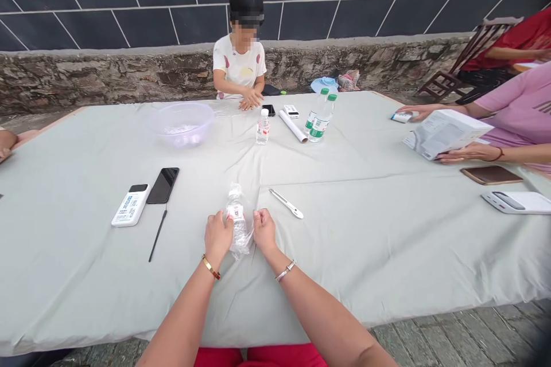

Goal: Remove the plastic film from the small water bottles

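Observation:
A small plastic bottle [235,212] wrapped in clear film lies on the pale tablecloth [344,229] in front of me. My left hand [217,236] is closed around the bottle's left side. My right hand [263,230] is closed on the clear film at the bottle's right. Just to the right, a white utility knife [286,203] rests on the cloth, apart from both hands.
A black phone [163,184], a white power bank [130,205] and a thin black stick [157,235] lie at left. Farther off are a clear bowl [181,123], a small bottle [263,127], a white roll [293,125] and two green-capped bottles [321,119]. A child sits opposite; a person at right holds a box [445,132].

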Action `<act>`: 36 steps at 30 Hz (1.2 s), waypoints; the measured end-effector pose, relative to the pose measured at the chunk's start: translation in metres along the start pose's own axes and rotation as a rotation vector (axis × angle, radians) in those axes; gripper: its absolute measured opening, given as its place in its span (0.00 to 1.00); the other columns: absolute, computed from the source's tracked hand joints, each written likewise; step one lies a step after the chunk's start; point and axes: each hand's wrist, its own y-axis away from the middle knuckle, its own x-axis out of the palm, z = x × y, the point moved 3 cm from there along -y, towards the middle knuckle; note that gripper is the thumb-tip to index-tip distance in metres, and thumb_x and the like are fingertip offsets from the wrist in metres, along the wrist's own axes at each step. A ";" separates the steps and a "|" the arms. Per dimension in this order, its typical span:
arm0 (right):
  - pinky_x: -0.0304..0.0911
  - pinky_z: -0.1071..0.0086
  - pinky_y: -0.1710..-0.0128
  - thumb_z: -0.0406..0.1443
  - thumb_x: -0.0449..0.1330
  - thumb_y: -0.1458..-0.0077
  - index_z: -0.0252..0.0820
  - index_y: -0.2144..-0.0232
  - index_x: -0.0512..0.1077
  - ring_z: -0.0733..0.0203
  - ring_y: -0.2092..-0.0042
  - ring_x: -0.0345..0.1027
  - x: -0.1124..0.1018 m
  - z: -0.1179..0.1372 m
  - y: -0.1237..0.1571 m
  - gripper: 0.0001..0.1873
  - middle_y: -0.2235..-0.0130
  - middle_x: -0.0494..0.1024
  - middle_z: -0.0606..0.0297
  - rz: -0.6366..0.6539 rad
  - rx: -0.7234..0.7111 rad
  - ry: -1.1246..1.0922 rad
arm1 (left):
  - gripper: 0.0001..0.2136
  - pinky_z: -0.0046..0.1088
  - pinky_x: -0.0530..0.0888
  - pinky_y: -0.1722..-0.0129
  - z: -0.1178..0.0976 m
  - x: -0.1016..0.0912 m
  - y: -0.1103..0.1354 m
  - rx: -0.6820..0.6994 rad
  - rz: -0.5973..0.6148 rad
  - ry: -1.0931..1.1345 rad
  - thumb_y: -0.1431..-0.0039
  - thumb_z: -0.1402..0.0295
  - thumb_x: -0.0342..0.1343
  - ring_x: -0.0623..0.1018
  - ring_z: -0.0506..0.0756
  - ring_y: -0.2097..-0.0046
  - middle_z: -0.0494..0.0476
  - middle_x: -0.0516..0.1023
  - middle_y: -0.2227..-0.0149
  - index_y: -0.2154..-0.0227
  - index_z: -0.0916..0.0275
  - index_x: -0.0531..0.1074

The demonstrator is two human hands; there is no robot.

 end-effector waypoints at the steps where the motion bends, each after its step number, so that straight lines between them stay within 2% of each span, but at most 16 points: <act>1: 0.53 0.71 0.73 0.48 0.45 0.44 0.46 0.77 0.55 0.65 0.76 0.55 0.001 -0.001 0.000 0.16 0.79 0.60 0.73 0.004 -0.005 -0.012 | 0.20 0.41 0.65 0.52 -0.005 -0.001 0.002 0.045 -0.015 -0.065 0.45 0.61 0.51 0.69 0.65 0.49 0.69 0.71 0.52 0.51 0.63 0.70; 3: 0.52 0.71 0.74 0.48 0.45 0.45 0.45 0.77 0.55 0.65 0.76 0.54 0.002 -0.001 0.001 0.16 0.79 0.59 0.74 0.018 -0.011 -0.031 | 0.22 0.42 0.64 0.47 -0.019 0.002 0.007 0.174 -0.009 -0.206 0.41 0.63 0.47 0.64 0.64 0.42 0.68 0.65 0.44 0.45 0.61 0.65; 5: 0.52 0.72 0.74 0.48 0.45 0.45 0.45 0.77 0.55 0.66 0.76 0.53 0.003 -0.001 0.003 0.16 0.79 0.59 0.74 0.035 -0.015 -0.047 | 0.23 0.44 0.61 0.43 -0.034 0.013 0.012 0.274 0.053 -0.325 0.39 0.61 0.43 0.57 0.64 0.37 0.66 0.58 0.38 0.42 0.60 0.63; 7: 0.52 0.72 0.74 0.48 0.45 0.45 0.45 0.77 0.54 0.65 0.76 0.53 0.001 -0.001 0.003 0.16 0.79 0.60 0.74 0.040 -0.014 -0.045 | 0.23 0.51 0.57 0.41 -0.041 0.024 0.015 0.297 0.138 -0.424 0.38 0.57 0.41 0.51 0.66 0.34 0.64 0.53 0.35 0.42 0.58 0.63; 9: 0.51 0.72 0.74 0.47 0.45 0.44 0.46 0.77 0.54 0.65 0.76 0.53 -0.003 -0.002 0.002 0.15 0.80 0.59 0.74 0.023 -0.001 -0.013 | 0.24 0.58 0.52 0.41 -0.038 0.026 0.014 0.276 0.189 -0.496 0.38 0.54 0.39 0.47 0.69 0.34 0.61 0.49 0.33 0.42 0.54 0.63; 12: 0.50 0.72 0.74 0.45 0.45 0.44 0.46 0.77 0.53 0.64 0.77 0.54 -0.012 -0.004 0.000 0.14 0.81 0.58 0.74 0.016 0.015 0.069 | 0.25 0.58 0.51 0.41 -0.014 0.006 0.004 0.231 0.179 -0.526 0.39 0.52 0.42 0.45 0.69 0.33 0.59 0.46 0.32 0.40 0.49 0.59; 15: 0.50 0.72 0.74 0.44 0.45 0.43 0.46 0.77 0.53 0.64 0.76 0.56 -0.021 -0.004 -0.002 0.14 0.80 0.60 0.73 0.053 0.035 0.144 | 0.25 0.51 0.53 0.39 0.016 -0.031 -0.010 0.152 0.143 -0.496 0.38 0.57 0.42 0.44 0.67 0.33 0.61 0.46 0.32 0.39 0.54 0.58; 17: 0.49 0.72 0.74 0.43 0.45 0.42 0.46 0.77 0.54 0.63 0.75 0.57 -0.026 -0.004 -0.003 0.13 0.79 0.61 0.73 0.083 0.054 0.199 | 0.24 0.46 0.54 0.38 0.028 -0.049 -0.016 0.095 0.131 -0.452 0.38 0.59 0.41 0.46 0.63 0.33 0.61 0.51 0.33 0.39 0.56 0.59; 19: 0.49 0.72 0.73 0.42 0.46 0.41 0.45 0.76 0.56 0.63 0.75 0.58 -0.029 -0.003 -0.003 0.13 0.79 0.63 0.72 0.120 0.063 0.267 | 0.24 0.42 0.56 0.38 0.028 -0.055 -0.015 0.059 0.108 -0.392 0.37 0.58 0.39 0.51 0.60 0.33 0.62 0.56 0.35 0.40 0.59 0.60; 21: 0.49 0.72 0.73 0.40 0.46 0.40 0.45 0.75 0.58 0.63 0.74 0.59 -0.032 -0.001 -0.004 0.12 0.78 0.65 0.71 0.165 0.054 0.359 | 0.28 0.41 0.58 0.39 0.018 -0.048 -0.009 0.053 0.078 -0.374 0.38 0.53 0.40 0.54 0.61 0.34 0.65 0.56 0.36 0.39 0.61 0.58; 23: 0.48 0.72 0.73 0.39 0.46 0.39 0.44 0.73 0.60 0.63 0.73 0.61 -0.034 0.002 -0.004 0.11 0.77 0.68 0.69 0.210 0.042 0.477 | 0.34 0.45 0.59 0.41 0.005 -0.034 -0.002 0.070 0.070 -0.431 0.45 0.49 0.49 0.54 0.65 0.35 0.68 0.51 0.34 0.38 0.61 0.56; 26: 0.46 0.72 0.74 0.38 0.45 0.37 0.43 0.70 0.62 0.62 0.71 0.63 -0.036 0.004 -0.004 0.11 0.74 0.71 0.66 0.264 0.045 0.665 | 0.36 0.47 0.59 0.42 -0.001 -0.025 0.000 0.090 0.093 -0.500 0.50 0.53 0.57 0.54 0.67 0.35 0.67 0.50 0.34 0.38 0.57 0.55; 29: 0.45 0.71 0.74 0.38 0.45 0.36 0.43 0.67 0.62 0.62 0.70 0.65 -0.040 0.004 -0.005 0.10 0.72 0.73 0.65 0.286 0.058 0.766 | 0.28 0.40 0.62 0.43 0.015 -0.042 -0.009 0.087 0.031 -0.444 0.45 0.57 0.52 0.59 0.63 0.37 0.64 0.59 0.37 0.41 0.57 0.59; 32: 0.46 0.71 0.74 0.38 0.44 0.36 0.43 0.67 0.62 0.62 0.70 0.66 -0.044 0.003 -0.005 0.10 0.72 0.73 0.64 0.286 0.057 0.790 | 0.23 0.33 0.66 0.48 0.031 -0.065 -0.017 0.029 0.010 -0.349 0.41 0.60 0.46 0.69 0.58 0.44 0.62 0.67 0.43 0.43 0.57 0.61; 34: 0.46 0.71 0.74 0.38 0.44 0.36 0.43 0.68 0.62 0.61 0.70 0.66 -0.047 0.002 -0.005 0.10 0.72 0.73 0.65 0.285 0.059 0.798 | 0.23 0.33 0.68 0.50 0.030 -0.069 -0.017 -0.021 0.050 -0.331 0.40 0.58 0.43 0.72 0.58 0.47 0.63 0.68 0.44 0.43 0.58 0.61; 36: 0.46 0.71 0.74 0.38 0.44 0.36 0.43 0.68 0.62 0.61 0.70 0.66 -0.048 0.003 -0.005 0.10 0.72 0.73 0.65 0.294 0.063 0.815 | 0.28 0.35 0.68 0.51 0.018 -0.064 -0.014 -0.036 0.071 -0.395 0.42 0.52 0.44 0.70 0.61 0.45 0.66 0.65 0.42 0.42 0.60 0.59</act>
